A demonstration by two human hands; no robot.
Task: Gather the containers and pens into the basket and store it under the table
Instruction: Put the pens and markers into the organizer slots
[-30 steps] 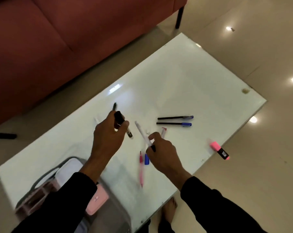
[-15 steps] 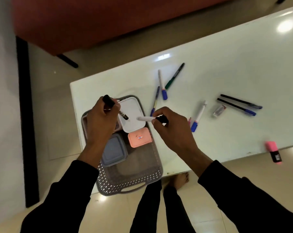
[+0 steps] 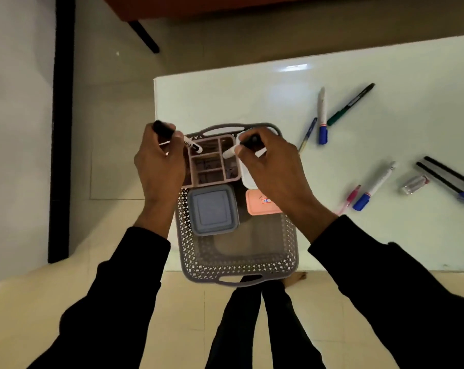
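Both hands, left hand (image 3: 159, 166) and right hand (image 3: 273, 169), each clamped on a marker, have moved over the basket (image 3: 238, 265), ready to drop them in.

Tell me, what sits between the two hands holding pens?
In the head view, the pink divided organizer sits in the basket between the left hand and the right hand; both pen tips point over it.

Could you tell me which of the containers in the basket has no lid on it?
The pink divided container at the far end, beneath the hands; its compartments are open, while the grey, white and salmon ones are lidded.
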